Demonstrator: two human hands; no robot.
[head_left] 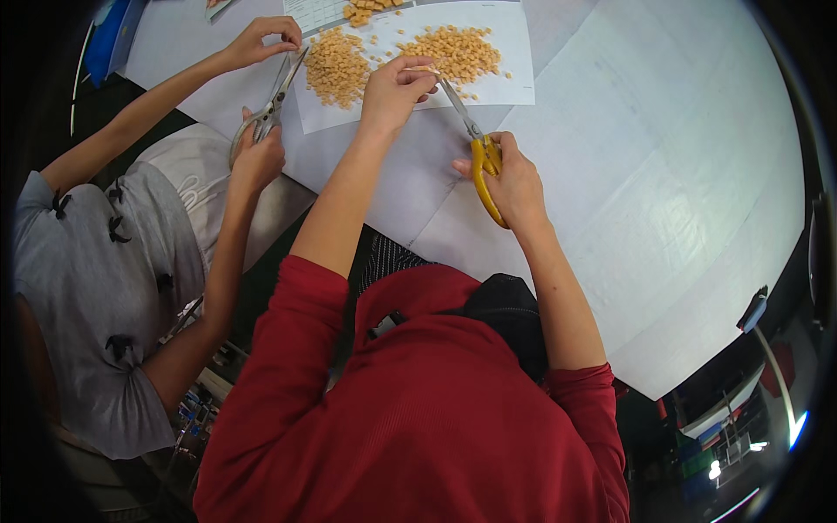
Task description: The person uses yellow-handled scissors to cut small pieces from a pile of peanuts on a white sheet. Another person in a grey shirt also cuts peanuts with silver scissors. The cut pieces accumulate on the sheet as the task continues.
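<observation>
My right hand (pixel 516 181) is wrapped round the yellow handles of a pair of scissors (pixel 486 161). Their metal blades point up and left, and the tips reach my left fingertips. My left hand (pixel 394 94) is closed in a pinch over the paper's front edge. Whatever sits between its fingertips is too small to make out. Just beyond that hand lies a heap of small tan pieces (pixel 453 54). A second heap of tan pieces (pixel 336 68) is to its left, with some loose bits scattered between the two.
At my left, a person in a grey top (pixel 96 279) works with metal scissors (pixel 270 106) near the left heap. White paper (pixel 514 83) lies under the heaps on the white-covered table (pixel 663 174). Larger orange-tan pieces (pixel 359 12) sit at the far edge, a blue bin (pixel 112 39) far left.
</observation>
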